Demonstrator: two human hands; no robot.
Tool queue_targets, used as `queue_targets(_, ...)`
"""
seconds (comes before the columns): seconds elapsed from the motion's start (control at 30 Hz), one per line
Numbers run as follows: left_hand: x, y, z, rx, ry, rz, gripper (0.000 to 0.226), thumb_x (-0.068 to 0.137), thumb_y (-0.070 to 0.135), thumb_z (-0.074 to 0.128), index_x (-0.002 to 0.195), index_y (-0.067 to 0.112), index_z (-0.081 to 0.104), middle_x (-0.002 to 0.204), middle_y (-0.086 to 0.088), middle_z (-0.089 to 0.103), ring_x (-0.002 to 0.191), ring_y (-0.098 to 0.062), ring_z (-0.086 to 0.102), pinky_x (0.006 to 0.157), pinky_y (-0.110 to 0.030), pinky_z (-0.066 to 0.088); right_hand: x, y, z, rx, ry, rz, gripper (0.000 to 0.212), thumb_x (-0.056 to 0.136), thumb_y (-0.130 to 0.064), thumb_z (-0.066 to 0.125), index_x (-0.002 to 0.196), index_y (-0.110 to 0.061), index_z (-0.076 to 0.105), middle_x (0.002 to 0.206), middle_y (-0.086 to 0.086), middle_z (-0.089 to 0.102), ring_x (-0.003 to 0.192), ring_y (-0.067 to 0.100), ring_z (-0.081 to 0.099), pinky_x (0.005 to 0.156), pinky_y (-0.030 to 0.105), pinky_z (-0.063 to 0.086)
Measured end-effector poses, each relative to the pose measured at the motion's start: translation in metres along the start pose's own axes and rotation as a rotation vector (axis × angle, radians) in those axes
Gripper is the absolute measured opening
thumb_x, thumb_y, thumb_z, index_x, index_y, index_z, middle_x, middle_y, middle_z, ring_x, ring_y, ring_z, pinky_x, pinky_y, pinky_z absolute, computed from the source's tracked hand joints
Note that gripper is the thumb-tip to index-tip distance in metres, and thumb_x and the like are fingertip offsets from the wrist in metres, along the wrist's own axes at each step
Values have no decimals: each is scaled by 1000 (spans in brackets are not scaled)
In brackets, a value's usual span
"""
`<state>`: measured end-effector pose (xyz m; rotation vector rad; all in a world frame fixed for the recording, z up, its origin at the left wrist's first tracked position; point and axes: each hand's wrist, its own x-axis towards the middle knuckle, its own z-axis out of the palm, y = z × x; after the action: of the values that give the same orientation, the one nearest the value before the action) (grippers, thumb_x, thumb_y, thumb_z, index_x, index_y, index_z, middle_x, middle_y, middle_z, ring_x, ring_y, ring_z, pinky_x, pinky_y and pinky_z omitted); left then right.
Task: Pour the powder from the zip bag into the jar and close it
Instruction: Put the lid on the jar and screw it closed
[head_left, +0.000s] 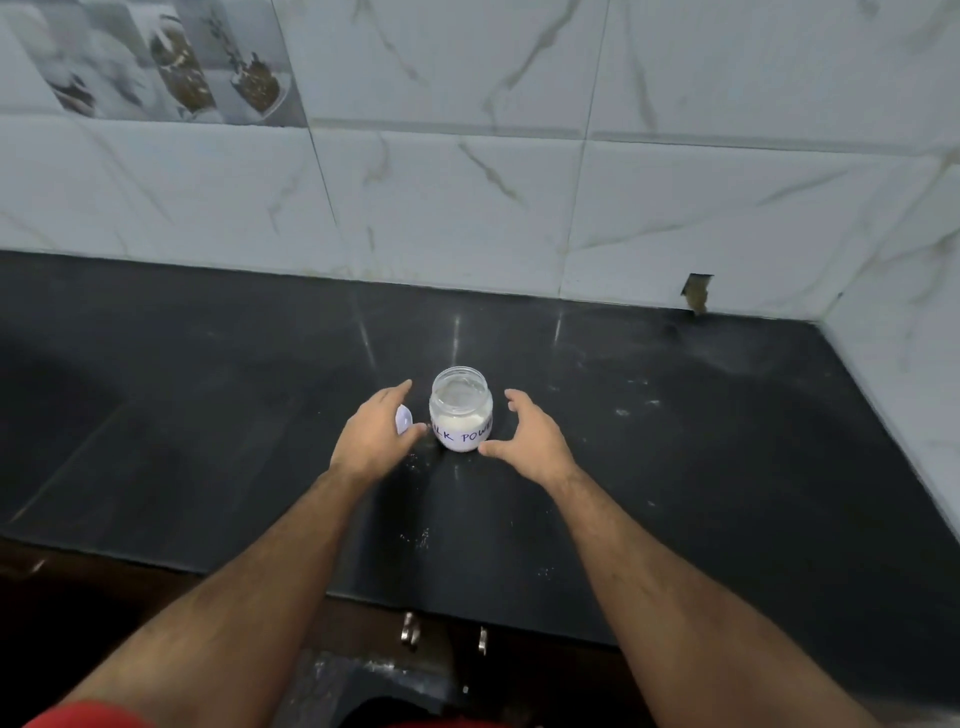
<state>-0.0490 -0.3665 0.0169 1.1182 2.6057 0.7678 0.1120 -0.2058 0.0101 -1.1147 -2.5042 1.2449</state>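
Note:
A small clear jar stands upright on the black counter, a little way out from the wall. White powder fills its lower part, and a white label reads "MILK POWDER". Its top looks glassy; I cannot tell whether a lid is on it. My left hand hovers just left of the jar with its fingers apart. A small white object shows between its thumb and forefinger; whether the hand touches it is unclear. My right hand is curved open just right of the jar, not touching it. No zip bag is in view.
White marble-look wall tiles rise behind the counter and along its right side. Specks of spilled powder lie on the counter near its front edge. Below the edge are dark cabinet doors with metal handles.

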Motion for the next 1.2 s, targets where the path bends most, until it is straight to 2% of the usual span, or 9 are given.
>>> queue_targets(0.2,19,-23,-1,40,-83,-37,73,87,33,68,152,22,37,155,2,43,143,-18,38,116,-36,33,23,-9,27,172,-37,0,128,59,-33,94,159,-22,16,156,-4,41,143,18,39,113,33,35)
queue_targets(0.4,42,-46,-12,69,-168,-17,75,86,34,67,152,22,36,155,2,42,143,-18,38,115,-34,34,18,-13,65,263,146,54,139,52,-39,97,159,-24,9,154,-1,42,143,22,37,114,35,33)
queue_targets(0.5,49,-58,-15,81,-207,1,78,85,37,68,153,21,35,156,2,40,144,-18,35,116,-36,33,19,-19,77,254,245,97,133,52,-41,96,157,-22,16,146,1,48,137,23,41,111,33,35)
queue_targets(0.63,53,-68,-14,131,-259,27,86,81,46,72,154,21,32,158,2,36,145,-20,31,116,-40,32,23,-26,84,232,359,94,97,52,-42,91,134,-23,41,120,-8,59,116,21,57,99,39,48)
queue_targets(0.7,55,-66,-13,191,-299,45,94,77,54,74,154,21,30,159,3,34,146,-22,29,116,-42,30,23,-27,82,257,379,108,87,52,-43,90,125,-26,44,115,-13,58,111,17,59,93,37,51)
queue_targets(0.83,61,-63,-4,338,-344,84,107,68,67,73,155,25,27,158,4,34,145,-24,29,114,-46,29,19,-23,75,281,406,132,85,51,-47,88,122,-34,43,119,-16,59,111,11,59,92,34,53)
queue_targets(0.97,67,-61,4,396,-355,86,100,70,64,72,153,29,29,151,1,42,139,-27,35,111,-46,31,12,-14,64,327,440,122,85,48,-45,89,119,-35,45,117,-17,59,110,9,60,92,37,55)
queue_targets(1.1,74,-51,8,321,-318,57,94,73,59,72,153,29,31,146,-5,46,136,-29,38,109,-47,34,4,-8,53,373,394,127,86,47,-44,88,117,-40,39,120,-15,58,112,10,60,94,37,55)
queue_targets(1.2,83,-30,10,93,-269,-6,88,74,56,72,151,30,36,145,-9,47,136,-31,40,110,-46,38,-1,-6,45,399,353,137,87,46,-44,84,119,-38,36,121,-10,59,113,13,61,91,33,54)
